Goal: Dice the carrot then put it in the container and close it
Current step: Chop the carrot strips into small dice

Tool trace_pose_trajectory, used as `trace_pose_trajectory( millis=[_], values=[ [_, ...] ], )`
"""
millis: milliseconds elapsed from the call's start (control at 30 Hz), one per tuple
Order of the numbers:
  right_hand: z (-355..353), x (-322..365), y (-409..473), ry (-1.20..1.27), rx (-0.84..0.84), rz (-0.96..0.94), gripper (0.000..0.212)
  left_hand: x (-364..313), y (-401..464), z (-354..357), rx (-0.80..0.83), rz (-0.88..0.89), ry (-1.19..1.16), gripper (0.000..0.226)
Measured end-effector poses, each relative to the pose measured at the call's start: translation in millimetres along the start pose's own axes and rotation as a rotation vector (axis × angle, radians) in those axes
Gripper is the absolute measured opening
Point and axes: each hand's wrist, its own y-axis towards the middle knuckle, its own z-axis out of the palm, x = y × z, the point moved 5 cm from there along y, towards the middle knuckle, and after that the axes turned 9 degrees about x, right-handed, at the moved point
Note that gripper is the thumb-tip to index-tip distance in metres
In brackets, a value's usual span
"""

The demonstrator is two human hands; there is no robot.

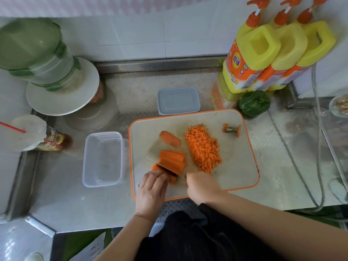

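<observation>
From the head view I see my left hand [151, 189] pressing down on a bundle of carrot strips [172, 162] near the front edge of the cutting board [235, 176], its fingers curled over the near end of the bundle. My right hand [201, 187] has its grip clamped on the handle of the knife [162, 166], whose blade lies across the strips just beside the left fingertips. A heap of diced carrot [203, 147] sits in the middle of the board, an uncut carrot chunk [169, 138] lies behind the strips, and the trimmed stem end [231, 129] rests at the far right. The open container [103, 159] stands on the bench [282, 166] touching the board's left edge, and its grey lid [178, 100] lies just behind the board.

I judge the dicing roughly half done. The main risk is the blade so close to my left fingers: if the strips roll or spread under pressure, the cut could wander towards them. The stacked strips may also slip apart and give uneven pieces. Later, sweeping the heap over the board's edge could scatter cubes onto the bench beside the container
</observation>
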Motion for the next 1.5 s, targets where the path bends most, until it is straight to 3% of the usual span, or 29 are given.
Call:
trace_pose_trajectory(
  millis=[200,600,1200,1500],
  values=[
    [-8.1,14.3,-25.5,-0.112,-0.197,-0.115,0.012,2.4,-3.1,1.0,0.004,-0.011,0.009,0.01],
    [-15.5,26.9,-33.3,-0.166,-0.109,-0.048,0.02,0.0,-2.2,0.0,-0.031,-0.016,0.014,0.013],
    [-8.3,29.2,1.0,-0.051,-0.002,0.098,0.031,5.4,-6.2,7.8,-0.052,-0.013,0.024,0.013],
    [-2.5,28.0,10.5,-0.039,-0.046,0.085,0.031,6.2,-6.2,8.5,-0.052,-0.014,0.032,0.011]
  ],
)
